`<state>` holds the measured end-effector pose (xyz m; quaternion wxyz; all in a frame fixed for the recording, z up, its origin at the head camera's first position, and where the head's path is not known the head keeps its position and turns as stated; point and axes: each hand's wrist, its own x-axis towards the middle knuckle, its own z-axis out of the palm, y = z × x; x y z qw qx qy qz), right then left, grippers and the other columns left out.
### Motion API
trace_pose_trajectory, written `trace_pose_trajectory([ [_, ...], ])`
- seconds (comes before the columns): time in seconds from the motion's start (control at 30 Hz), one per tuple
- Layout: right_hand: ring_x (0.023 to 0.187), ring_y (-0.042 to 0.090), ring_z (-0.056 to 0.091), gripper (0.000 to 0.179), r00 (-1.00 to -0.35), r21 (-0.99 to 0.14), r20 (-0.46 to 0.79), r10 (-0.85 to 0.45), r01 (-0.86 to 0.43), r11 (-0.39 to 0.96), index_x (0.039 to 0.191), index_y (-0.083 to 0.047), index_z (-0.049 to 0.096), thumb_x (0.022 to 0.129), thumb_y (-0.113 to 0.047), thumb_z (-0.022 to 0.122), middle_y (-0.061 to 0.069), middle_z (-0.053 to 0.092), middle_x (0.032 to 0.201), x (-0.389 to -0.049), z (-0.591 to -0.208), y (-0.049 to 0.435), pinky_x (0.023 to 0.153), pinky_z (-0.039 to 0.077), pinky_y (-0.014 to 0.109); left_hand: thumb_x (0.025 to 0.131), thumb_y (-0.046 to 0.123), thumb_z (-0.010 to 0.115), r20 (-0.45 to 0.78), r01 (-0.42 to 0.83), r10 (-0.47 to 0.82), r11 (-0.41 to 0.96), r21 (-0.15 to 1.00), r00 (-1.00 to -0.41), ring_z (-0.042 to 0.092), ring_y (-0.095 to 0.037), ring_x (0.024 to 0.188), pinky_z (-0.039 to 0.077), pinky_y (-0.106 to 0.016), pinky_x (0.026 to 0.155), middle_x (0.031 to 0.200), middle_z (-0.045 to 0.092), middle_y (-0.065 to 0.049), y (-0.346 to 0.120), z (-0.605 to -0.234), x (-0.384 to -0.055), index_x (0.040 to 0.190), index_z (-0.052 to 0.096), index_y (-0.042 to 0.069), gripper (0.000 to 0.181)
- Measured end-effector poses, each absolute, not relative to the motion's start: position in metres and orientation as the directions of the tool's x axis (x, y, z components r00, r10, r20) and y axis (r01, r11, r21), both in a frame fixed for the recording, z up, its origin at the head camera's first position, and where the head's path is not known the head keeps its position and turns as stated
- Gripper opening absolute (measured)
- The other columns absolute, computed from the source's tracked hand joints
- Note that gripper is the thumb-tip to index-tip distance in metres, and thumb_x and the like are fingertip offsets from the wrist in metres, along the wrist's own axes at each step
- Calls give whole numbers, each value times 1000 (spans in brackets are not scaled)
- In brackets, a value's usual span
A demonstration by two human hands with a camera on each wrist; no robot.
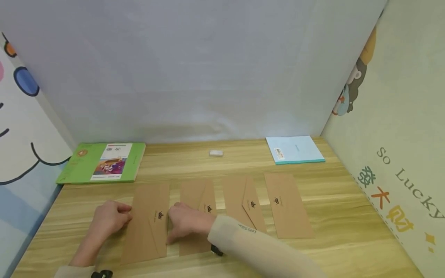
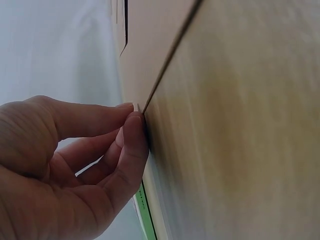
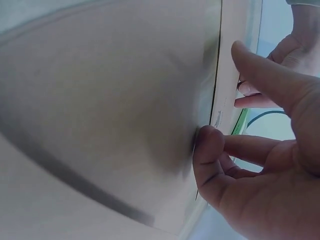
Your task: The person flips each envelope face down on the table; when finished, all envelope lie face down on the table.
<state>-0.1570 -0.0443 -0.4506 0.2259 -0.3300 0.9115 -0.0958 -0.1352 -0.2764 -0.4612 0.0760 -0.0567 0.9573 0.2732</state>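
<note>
1. grey cloth backdrop (image 1: 194,69): hangs behind the work area.
2. tabletop (image 1: 347,224): wood-grain surface, carrying all items listed below.
3. green book (image 1: 83,164): lies flat at the far left; cover bears a white panel and a coloured picture.
4. leftmost envelope (image 1: 146,224): brown, flat on the tabletop between the two hands, nearer the person than the green book. dark crown print noted right of its middle.
5. second envelope (image 1: 194,193), third envelope (image 1: 241,200) and fourth envelope (image 1: 287,204): brown, laid out in a row to the right, with gaps between; each shows a crown print. the right hand and wrist partly cover the second.
6. pale blue notebook (image 1: 295,150): flat at the far right; barcode label visible.
7. left hand (image 1: 110,218): thumb and forefinger tips meet at the leftmost envelope's left edge; cannot tell whether paper is gripped between them.
8. right hand (image 1: 185,219): released; thumb and forefinger spread apart, touching the same envelope's right edge.
9. small white block (image 1: 216,153): near the backdrop, between book and notebook.
</note>
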Motion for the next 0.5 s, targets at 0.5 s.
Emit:
trace_pose_trajectory([
  [0.5, 67, 9, 45, 33, -681, -303, -322, -657, -583, 754, 68, -13, 59, 67, -28, 88, -3, 51, 84, -154, -450, -49, 54, 41, 20, 76, 12, 69, -166, -168, -93, 836, 523, -982, 55, -25, 75, 44, -34, 63, 82, 68, -8, -275, -463, -135, 101, 70, -6, 31],
])
